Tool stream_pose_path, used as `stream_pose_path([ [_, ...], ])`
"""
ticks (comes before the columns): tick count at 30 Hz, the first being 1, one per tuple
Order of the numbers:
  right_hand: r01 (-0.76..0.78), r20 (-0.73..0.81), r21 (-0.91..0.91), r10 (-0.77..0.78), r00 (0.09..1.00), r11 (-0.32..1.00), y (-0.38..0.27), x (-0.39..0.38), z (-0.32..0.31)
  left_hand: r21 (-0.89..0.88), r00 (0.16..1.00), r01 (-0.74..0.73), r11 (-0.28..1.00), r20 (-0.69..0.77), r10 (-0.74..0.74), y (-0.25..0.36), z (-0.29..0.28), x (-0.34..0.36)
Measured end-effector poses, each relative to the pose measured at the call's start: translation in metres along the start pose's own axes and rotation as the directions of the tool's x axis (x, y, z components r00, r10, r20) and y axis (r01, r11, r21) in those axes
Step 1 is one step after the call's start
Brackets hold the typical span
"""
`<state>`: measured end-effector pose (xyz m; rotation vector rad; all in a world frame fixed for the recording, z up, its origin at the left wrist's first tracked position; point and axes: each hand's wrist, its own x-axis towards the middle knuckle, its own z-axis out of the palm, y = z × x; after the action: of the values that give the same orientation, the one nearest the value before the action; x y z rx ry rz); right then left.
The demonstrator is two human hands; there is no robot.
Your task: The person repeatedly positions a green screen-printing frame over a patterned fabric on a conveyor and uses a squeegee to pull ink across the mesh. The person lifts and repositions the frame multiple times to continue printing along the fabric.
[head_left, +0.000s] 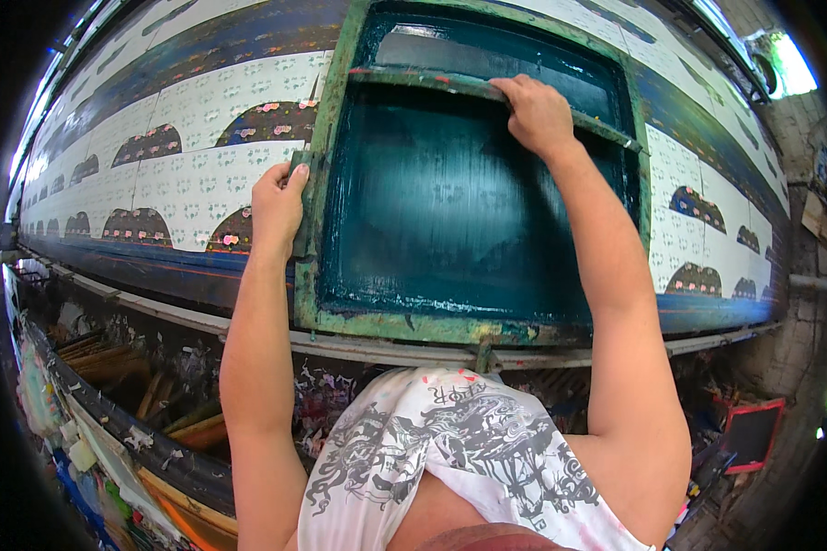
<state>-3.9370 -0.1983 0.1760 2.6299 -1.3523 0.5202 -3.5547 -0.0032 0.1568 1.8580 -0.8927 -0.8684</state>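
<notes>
A screen-printing frame with a worn green border and dark teal mesh lies on a long printing table. My right hand grips a long squeegee that spans the upper part of the frame from side to side; glossy wet-looking teal coats the mesh on both sides of it. My left hand is closed round a small green bracket on the frame's left edge, thumb on top.
White printed sheets with dark floral shapes cover the table either side of the frame. A rail runs along the near edge. Below are wooden slats, scraps and, at right, a red-bordered dark panel. My body stands against the near side.
</notes>
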Motion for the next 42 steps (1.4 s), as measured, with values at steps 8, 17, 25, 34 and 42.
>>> stream_pose_path([
  [8, -0.073, 0.211, -0.056, 0.083, 0.974, 0.996, 0.064, 0.102, 0.002, 0.289, 0.980, -0.087, 0.953, -0.147, 0.134, -0.005, 0.005, 0.000],
  [17, -0.054, 0.247, -0.061, 0.068, 0.967, 0.997, 0.088, 0.119, 0.007, 0.425, 0.967, -0.062, 0.903, -0.200, 0.160, 0.001, 0.008, -0.004],
  [25, -0.053, 0.343, -0.086, 0.080, 0.936, 0.995, 0.038, 0.062, -0.023, 0.423, 0.950, -0.160, 0.892, -0.179, 0.255, 0.001, 0.006, 0.001],
  [34, -0.034, 0.387, 0.064, 0.007, 0.922, 0.997, -0.060, -0.080, -0.080, 0.419, 0.954, -0.187, 0.889, -0.140, 0.267, -0.005, 0.005, 0.011],
  [42, -0.058, 0.335, 0.133, 0.010, 0.942, 0.989, -0.140, -0.188, -0.116, 0.439, 0.967, -0.172, 0.882, -0.094, 0.236, -0.008, 0.005, 0.013],
])
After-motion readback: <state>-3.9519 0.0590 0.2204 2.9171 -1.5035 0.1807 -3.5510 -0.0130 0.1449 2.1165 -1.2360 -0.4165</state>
